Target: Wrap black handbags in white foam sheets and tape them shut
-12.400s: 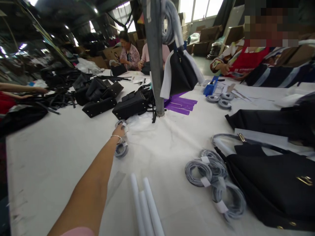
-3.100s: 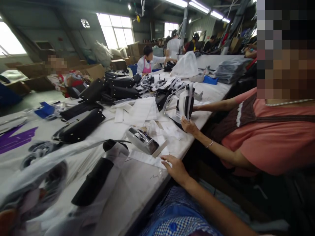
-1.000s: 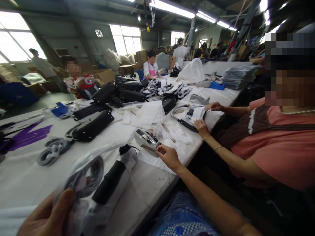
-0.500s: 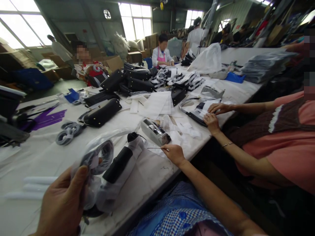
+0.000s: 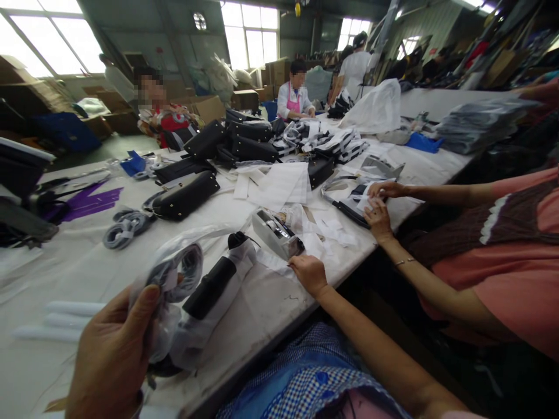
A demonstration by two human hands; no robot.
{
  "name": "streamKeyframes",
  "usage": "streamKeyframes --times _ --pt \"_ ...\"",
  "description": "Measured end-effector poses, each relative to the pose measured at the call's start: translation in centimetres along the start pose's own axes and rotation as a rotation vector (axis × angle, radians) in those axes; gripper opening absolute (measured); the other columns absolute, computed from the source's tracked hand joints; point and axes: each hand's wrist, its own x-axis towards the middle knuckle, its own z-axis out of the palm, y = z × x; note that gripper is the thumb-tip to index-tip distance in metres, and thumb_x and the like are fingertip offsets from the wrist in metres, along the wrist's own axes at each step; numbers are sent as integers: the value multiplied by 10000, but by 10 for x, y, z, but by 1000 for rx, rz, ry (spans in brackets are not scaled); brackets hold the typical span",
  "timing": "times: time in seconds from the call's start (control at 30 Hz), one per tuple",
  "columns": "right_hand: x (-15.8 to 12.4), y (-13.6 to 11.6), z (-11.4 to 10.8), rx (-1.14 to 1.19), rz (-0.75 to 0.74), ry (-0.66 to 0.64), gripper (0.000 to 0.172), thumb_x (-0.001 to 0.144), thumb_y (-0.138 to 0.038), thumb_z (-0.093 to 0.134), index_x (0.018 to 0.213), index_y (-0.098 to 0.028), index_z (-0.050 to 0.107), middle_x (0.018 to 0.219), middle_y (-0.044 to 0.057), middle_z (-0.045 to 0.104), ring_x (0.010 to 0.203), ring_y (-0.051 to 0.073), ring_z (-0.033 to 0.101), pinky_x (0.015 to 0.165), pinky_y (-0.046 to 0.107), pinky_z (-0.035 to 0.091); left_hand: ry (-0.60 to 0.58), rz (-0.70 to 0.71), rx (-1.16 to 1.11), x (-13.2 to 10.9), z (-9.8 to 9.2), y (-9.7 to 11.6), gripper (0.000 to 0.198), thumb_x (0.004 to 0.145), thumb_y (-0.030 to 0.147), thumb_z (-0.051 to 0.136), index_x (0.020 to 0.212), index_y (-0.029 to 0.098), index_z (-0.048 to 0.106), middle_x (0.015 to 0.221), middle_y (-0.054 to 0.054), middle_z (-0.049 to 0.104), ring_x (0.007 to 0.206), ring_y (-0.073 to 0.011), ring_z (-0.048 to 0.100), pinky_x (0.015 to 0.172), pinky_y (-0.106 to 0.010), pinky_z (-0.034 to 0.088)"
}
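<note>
My left hand (image 5: 109,355) is low at the left, closed on a clear plastic bag (image 5: 168,326). Inside the bag is a grey coiled cord (image 5: 190,267). A black strap piece (image 5: 212,288), wrapped in white material, lies beside and partly under the bag. My right hand (image 5: 309,273) rests on the white table (image 5: 271,302) at the near end of a grey tape dispenser (image 5: 275,233). Its fingers are curled together, and what they pinch does not show.
A co-worker at the right in a salmon top has both hands (image 5: 379,218) on a dark flat piece. Black handbags (image 5: 183,198), loose grey coils (image 5: 124,227), white sheets (image 5: 279,183), purple sheets (image 5: 89,203) and white tubes (image 5: 65,317) lie on the table. More people work at the far end.
My right hand went to the tape dispenser, drew out a thin strip, then moved back to its near end. My left hand lifted the bagged coil into view.
</note>
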Motion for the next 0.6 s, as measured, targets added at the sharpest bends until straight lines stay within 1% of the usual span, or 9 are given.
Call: streamKeyframes --times 0.1,0.2,0.3,0.37,0.47,0.53,0.6 --pt "-12 -1 9 32 -59 -57 148 922 -189 599 871 -199 738 894 69 743 894 201 675 796 265 439 -46 -68 -58 0 -1 -4 465 604 564 723 847 167 709 516 37 539 438 -103 419 346 -172 336" --pt "-20 3 12 102 -83 -90 165 919 -179 589 914 -222 748 965 54 751 926 200 683 801 263 472 -99 -40 -82 0 -2 -8 446 680 554 721 900 166 702 568 42 552 472 -84 391 375 -153 315" --pt "-19 9 10 198 -78 -99 189 903 -174 600 955 -263 758 1027 30 753 967 197 688 828 266 495 -134 -31 -115 0 -2 -12 409 743 537 711 928 173 690 594 51 535 494 -74 370 398 -144 300" --pt "-17 12 7 263 -44 -74 185 893 -192 612 961 -274 763 1029 26 755 975 207 692 850 283 505 -124 -47 -120 -1 -2 -14 413 750 544 713 927 173 680 557 67 476 475 -65 321 388 -142 265" --pt "-14 11 2 371 51 21 167 906 -292 615 973 -257 763 1008 37 759 941 231 705 849 325 527 -123 -86 -113 -2 -4 -16 436 750 572 708 907 167 667 504 84 396 448 -59 268 371 -145 221" --pt "-13 5 -2 468 107 84 231 927 -374 587 987 -228 756 987 44 762 899 224 715 815 319 551 -128 -93 -112 -2 -5 -17 442 748 576 711 906 166 667 486 88 379 440 -61 263 366 -150 218" --pt "-12 -6 -7 573 132 121 340 942 -456 547 998 -185 744 943 60 766 843 213 725 751 300 576 -124 -80 -116 0 -6 -19 442 740 566 724 934 171 675 508 82 443 449 -63 302 373 -150 246"
